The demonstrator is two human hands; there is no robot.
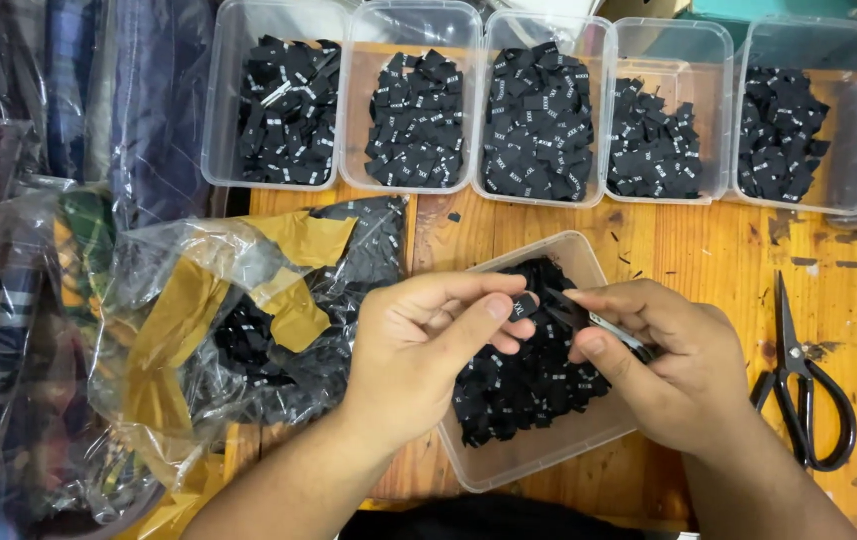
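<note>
My left hand (427, 345) pinches a small black fabric label (525, 305) between thumb and forefinger. My right hand (671, 368) grips small metal snips (617, 331), their tip close to the label. Both hands hover over a clear plastic tub (519, 462) filled with black labels (519, 385) on the wooden table (689, 250).
A row of clear tubs (419, 100) holding black labels lines the back of the table. Black scissors (801, 385) lie at the right. A crumpled clear bag (239, 320) with tan tape and more labels sits at the left, beside bagged fabrics (9, 330).
</note>
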